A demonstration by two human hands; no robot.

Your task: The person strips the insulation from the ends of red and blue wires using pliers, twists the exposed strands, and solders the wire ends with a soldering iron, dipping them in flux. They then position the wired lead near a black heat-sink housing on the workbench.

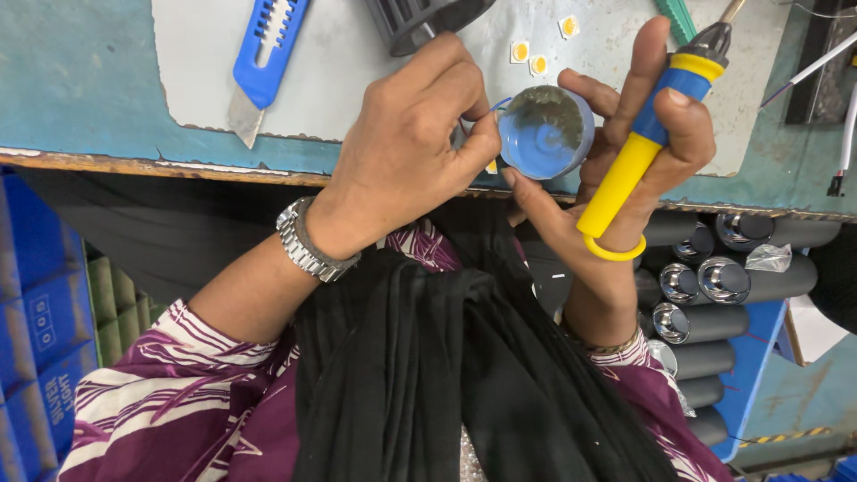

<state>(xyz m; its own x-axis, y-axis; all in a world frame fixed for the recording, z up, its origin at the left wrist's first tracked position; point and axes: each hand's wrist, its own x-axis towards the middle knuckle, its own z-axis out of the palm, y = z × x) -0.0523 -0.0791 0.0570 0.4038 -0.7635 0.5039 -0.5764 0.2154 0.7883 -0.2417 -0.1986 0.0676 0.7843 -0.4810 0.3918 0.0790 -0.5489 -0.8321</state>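
Observation:
My right hand grips a soldering iron with a yellow and blue handle, tip pointing away from me. The same hand's fingers also hold a small round blue cup with a shiny inside, just above the table's front edge. My left hand, with a metal watch on its wrist, is pinched at the cup's left rim. A thin blue wire shows at the fingertips. What else they pinch is hidden.
A blue utility knife lies on the grey mat at the left. Small yellow square chips and a black ribbed part lie beyond the hands. Black cylinders with shiny ends fill a blue tray lower right. Blue crates stand at left.

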